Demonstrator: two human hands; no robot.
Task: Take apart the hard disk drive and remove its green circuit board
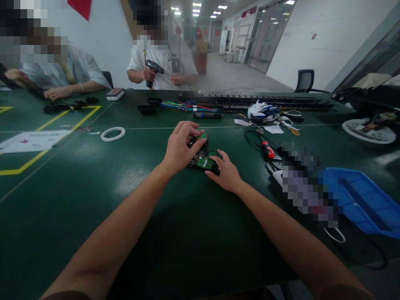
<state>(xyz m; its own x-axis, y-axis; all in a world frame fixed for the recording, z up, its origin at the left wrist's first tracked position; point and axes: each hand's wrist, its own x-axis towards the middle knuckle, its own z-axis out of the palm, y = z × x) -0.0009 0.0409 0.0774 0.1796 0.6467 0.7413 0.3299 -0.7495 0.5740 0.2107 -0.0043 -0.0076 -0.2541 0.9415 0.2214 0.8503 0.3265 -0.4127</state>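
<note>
Forearms [133, 221] over the bench's [78, 200] near edge

Right hand [227, 173]: fingers part spread on the right end of a green circuit board [204, 162], mid-bench; I can't tell if it clasps. Left hand [180, 146]: thumb and fingers closed on a small green module [203, 136] just beyond. Colored wires [184, 106] near the far edge; person [186, 56] with power drill [154, 66] past it.

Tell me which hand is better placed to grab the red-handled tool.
Probably the right hand: though touching the green circuit board, it is nearer the red-handled tool; the left hand is farther.
</note>
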